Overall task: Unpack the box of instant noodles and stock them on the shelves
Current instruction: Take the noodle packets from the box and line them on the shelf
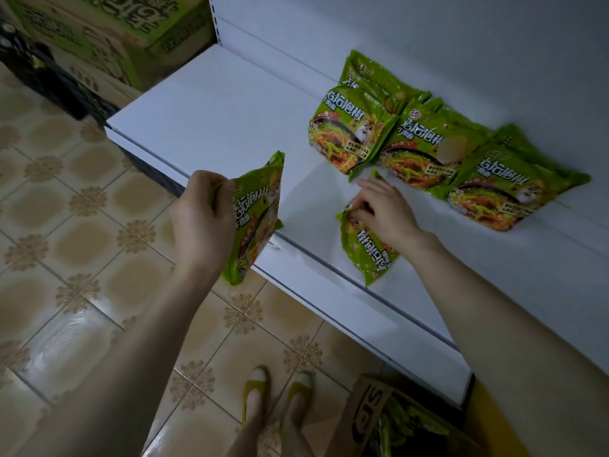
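At the far left, stacked printed cartons [108, 34] stand on the tiled floor beside the shelving, likely further stock. The left hand [201, 212] holds a green instant-noodle packet [255, 219] just in front of the white shelf [214, 120], with its fingers curled round the packet's side edge and pinching it, apparently keeping it ready as the next one to place. Further right, a second packet [365, 245] lies flat near the shelf's front edge with its print upside down. The right hand [385, 212] rests on it, fingers bent over its far end and seemingly gripping the seam, probably to turn it and stand it up. Behind it, a row of packets [425, 150] leans overlapping against the back panel, faces outward for display. At the lower right, the open cardboard box [369, 413] on the floor still shows green packets inside, so stocking looks partly done.
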`<state>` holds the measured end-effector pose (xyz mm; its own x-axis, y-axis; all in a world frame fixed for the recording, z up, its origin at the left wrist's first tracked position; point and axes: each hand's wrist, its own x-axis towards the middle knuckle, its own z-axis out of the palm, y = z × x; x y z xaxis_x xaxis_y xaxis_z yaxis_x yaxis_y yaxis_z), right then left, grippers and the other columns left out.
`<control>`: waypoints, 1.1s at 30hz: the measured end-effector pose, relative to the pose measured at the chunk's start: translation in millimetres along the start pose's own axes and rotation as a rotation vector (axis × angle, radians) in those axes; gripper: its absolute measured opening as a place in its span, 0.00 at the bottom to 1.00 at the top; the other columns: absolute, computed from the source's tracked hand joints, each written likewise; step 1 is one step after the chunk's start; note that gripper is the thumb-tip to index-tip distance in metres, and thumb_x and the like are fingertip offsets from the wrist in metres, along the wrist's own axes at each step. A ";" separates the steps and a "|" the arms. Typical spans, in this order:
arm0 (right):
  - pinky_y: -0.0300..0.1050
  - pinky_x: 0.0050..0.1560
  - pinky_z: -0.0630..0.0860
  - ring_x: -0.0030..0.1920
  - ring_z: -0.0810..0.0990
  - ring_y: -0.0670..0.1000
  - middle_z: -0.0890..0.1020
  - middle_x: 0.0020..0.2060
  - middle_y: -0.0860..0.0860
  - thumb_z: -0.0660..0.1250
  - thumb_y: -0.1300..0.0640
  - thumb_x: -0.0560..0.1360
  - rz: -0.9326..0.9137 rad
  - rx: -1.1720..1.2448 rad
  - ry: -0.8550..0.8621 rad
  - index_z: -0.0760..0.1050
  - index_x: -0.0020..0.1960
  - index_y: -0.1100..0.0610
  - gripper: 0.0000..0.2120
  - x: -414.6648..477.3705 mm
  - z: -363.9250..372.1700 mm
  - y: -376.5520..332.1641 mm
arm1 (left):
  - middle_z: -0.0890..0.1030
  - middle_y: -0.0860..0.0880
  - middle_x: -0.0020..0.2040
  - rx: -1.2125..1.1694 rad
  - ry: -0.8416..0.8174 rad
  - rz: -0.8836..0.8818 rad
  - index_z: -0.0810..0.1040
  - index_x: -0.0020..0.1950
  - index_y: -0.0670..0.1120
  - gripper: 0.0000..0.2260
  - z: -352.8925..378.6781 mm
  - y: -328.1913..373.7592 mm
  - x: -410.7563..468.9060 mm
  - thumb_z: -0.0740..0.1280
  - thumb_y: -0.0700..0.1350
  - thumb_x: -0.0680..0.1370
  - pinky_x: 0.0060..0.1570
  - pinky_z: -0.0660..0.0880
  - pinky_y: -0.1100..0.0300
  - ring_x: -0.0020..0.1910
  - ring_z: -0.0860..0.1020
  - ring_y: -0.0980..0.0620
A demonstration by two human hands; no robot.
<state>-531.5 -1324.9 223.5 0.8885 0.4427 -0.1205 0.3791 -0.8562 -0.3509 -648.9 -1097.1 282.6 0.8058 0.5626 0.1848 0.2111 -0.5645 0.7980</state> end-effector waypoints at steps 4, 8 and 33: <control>0.50 0.48 0.71 0.58 0.72 0.59 0.78 0.52 0.58 0.63 0.56 0.77 0.145 0.024 0.151 0.74 0.53 0.60 0.09 -6.8 -25.0 6.3 | 0.73 0.50 0.42 -0.008 0.004 0.002 0.74 0.52 0.38 0.08 2.4 8.3 -2.3 0.59 0.41 0.80 0.31 0.67 0.62 0.40 0.71 0.51; 0.46 0.37 0.66 0.49 0.78 0.61 0.81 0.46 0.62 0.61 0.55 0.78 0.217 0.076 0.319 0.72 0.54 0.62 0.11 -12.1 -39.3 24.1 | 0.73 0.50 0.43 -0.022 -0.003 0.014 0.74 0.53 0.38 0.08 7.7 20.4 -2.1 0.59 0.41 0.80 0.38 0.66 0.59 0.40 0.71 0.51; 0.51 0.53 0.70 0.58 0.75 0.60 0.77 0.58 0.62 0.58 0.58 0.79 0.801 0.618 0.698 0.69 0.59 0.68 0.14 28.5 -22.7 100.0 | 0.73 0.52 0.43 -0.035 -0.019 0.077 0.75 0.52 0.41 0.07 44.1 48.7 0.8 0.60 0.42 0.80 0.37 0.65 0.61 0.41 0.71 0.52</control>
<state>-462.4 -1404.0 206.0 0.8340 -0.5497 -0.0483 -0.3547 -0.4670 -0.8100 -613.6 -1150.8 296.3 0.8293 0.5066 0.2357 0.1287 -0.5837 0.8017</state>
